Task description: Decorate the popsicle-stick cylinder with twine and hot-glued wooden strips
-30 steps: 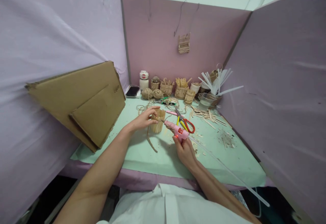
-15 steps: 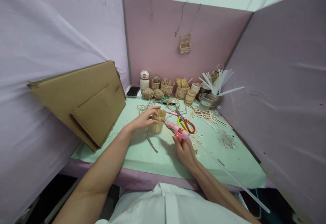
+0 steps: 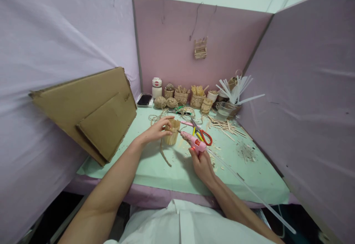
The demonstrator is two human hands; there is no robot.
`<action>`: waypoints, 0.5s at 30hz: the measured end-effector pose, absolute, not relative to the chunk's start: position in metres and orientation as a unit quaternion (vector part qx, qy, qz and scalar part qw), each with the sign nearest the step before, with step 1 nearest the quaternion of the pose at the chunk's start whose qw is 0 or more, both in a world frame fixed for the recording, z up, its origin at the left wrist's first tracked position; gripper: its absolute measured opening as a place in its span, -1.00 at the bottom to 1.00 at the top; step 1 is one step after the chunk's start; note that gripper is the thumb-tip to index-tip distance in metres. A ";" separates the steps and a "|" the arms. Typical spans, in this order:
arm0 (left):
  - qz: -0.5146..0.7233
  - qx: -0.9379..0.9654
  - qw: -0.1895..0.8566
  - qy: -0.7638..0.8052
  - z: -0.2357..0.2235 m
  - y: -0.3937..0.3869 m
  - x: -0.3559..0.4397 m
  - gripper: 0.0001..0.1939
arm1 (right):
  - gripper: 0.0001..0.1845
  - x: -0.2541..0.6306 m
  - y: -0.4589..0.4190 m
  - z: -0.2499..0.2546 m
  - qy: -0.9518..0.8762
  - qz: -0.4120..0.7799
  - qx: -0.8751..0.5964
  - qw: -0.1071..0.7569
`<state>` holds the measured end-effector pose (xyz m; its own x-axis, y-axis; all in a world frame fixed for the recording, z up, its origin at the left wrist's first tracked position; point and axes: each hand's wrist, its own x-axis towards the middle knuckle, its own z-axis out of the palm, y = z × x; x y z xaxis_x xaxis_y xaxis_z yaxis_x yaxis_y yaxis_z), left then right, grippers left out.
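A small cup made of wooden sticks point(image 3: 172, 138) stands on the green-covered table in front of me. My left hand point(image 3: 158, 129) grips its left side, thumb low and fingers curved over the upper part. From the cup's left side a piece of brown twine point(image 3: 165, 156) hangs onto the tabletop. My right hand point(image 3: 202, 163) is closed around the handle of a pink glue gun point(image 3: 190, 138), which has a small red light lit. The gun's nozzle points left, close to the cup's right side. A long clear glue stick point(image 3: 251, 191) sticks out of its back.
Red-handled scissors point(image 3: 205, 137) lie behind the glue gun. Wooden strips point(image 3: 227, 126) are scattered to the right. Twine balls point(image 3: 160, 102), stick-filled containers point(image 3: 198, 100) and a white jar point(image 3: 156, 88) line the back. A cardboard piece point(image 3: 108, 120) leans at left; a phone point(image 3: 144, 99) lies beyond it.
The glue gun's nozzle has shifted slightly right, a little off the cup. My left hand keeps its place on the cup.
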<state>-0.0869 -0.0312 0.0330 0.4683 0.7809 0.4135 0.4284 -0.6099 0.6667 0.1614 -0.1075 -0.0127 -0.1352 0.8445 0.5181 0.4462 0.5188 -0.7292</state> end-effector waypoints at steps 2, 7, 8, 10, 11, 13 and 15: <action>0.358 0.822 0.243 0.371 0.033 -0.031 -0.087 -0.80 | -0.54 0.161 -0.107 -0.012 -0.723 0.204 -0.446 0.487; 0.355 0.821 0.246 0.374 0.034 -0.032 -0.086 -0.81 | -0.54 0.161 -0.106 -0.014 -0.714 0.206 -0.457 0.488; 0.354 0.821 0.246 0.374 0.034 -0.032 -0.086 -0.80 | -0.54 0.161 -0.106 -0.014 -0.710 0.205 -0.462 0.491; 0.355 0.821 0.246 0.373 0.034 -0.032 -0.086 -0.80 | -0.54 0.162 -0.108 -0.013 -0.700 0.212 -0.468 0.496; 0.356 0.821 0.247 0.373 0.034 -0.032 -0.086 -0.80 | -0.54 0.163 -0.109 -0.013 -0.693 0.220 -0.469 0.501; 0.357 0.819 0.248 0.374 0.035 -0.032 -0.086 -0.81 | -0.53 0.167 -0.110 -0.011 -0.670 0.247 -0.472 0.518; 0.356 0.817 0.252 0.378 0.036 -0.033 -0.085 -0.82 | -0.52 0.176 -0.107 -0.009 -0.628 0.284 -0.487 0.537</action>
<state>-0.0854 -0.0328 0.0358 0.4608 0.7967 0.3910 0.4384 -0.5874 0.6802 0.1760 -0.1070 -0.0087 0.0499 0.9165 0.3969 0.3064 0.3642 -0.8795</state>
